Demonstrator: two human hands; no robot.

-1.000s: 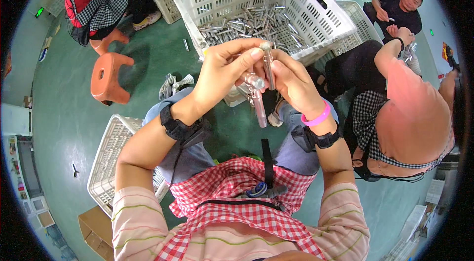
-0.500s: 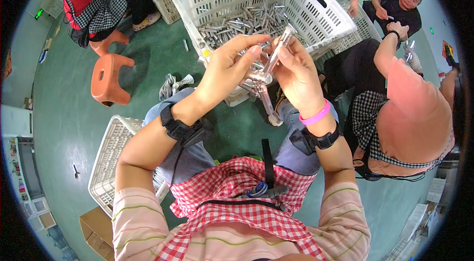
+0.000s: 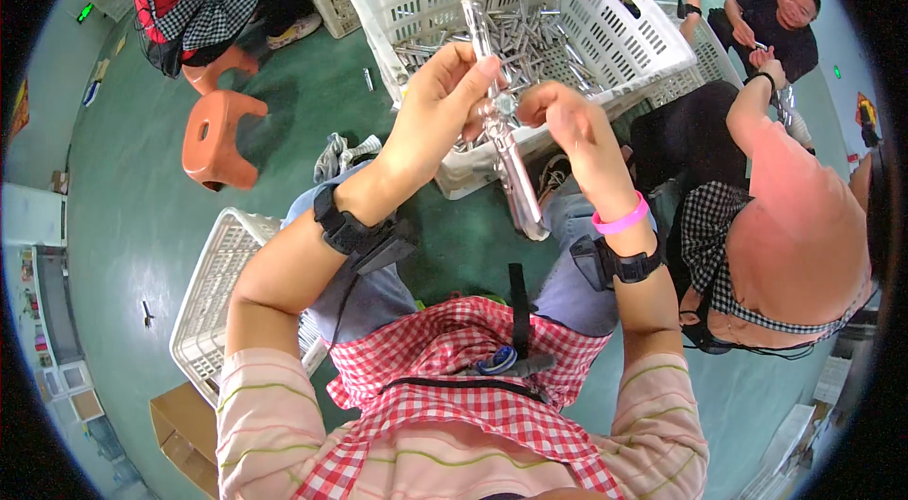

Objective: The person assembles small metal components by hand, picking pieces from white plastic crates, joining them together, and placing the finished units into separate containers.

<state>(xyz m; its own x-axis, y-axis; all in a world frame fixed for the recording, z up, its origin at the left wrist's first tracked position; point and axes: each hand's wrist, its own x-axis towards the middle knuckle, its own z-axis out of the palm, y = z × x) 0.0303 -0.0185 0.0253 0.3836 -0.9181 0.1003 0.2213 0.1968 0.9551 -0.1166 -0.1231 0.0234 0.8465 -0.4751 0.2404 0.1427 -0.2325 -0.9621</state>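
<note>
My left hand (image 3: 440, 107) is closed around a shiny metal tube assembly (image 3: 514, 174), whose rods meet at a joint with a round end facing right. The upper tube points away over the crate, and the longer lower part slants down toward my right knee. Beside the joint, my right hand (image 3: 572, 126) has curled, motion-blurred fingers; whether they touch or hold anything is unclear. Beyond my hands stands a large white plastic crate (image 3: 653, 41) with slotted walls. Loose metal tubes (image 3: 530, 46) lie heaped in it, partly hidden by my hands.
A white basket (image 3: 203, 297) stands by my left side, above a cardboard box (image 3: 184, 434). An orange stool (image 3: 218, 136) is at the left. Grey-white gloves (image 3: 340, 157) lie by my left knee. Another person (image 3: 799, 226) sits close at my right; others work farther off.
The metal assembly has turned so its long part points down toward me. My left hand now grips its upper tube, and my right hand has come off that tube to beside the joint.
</note>
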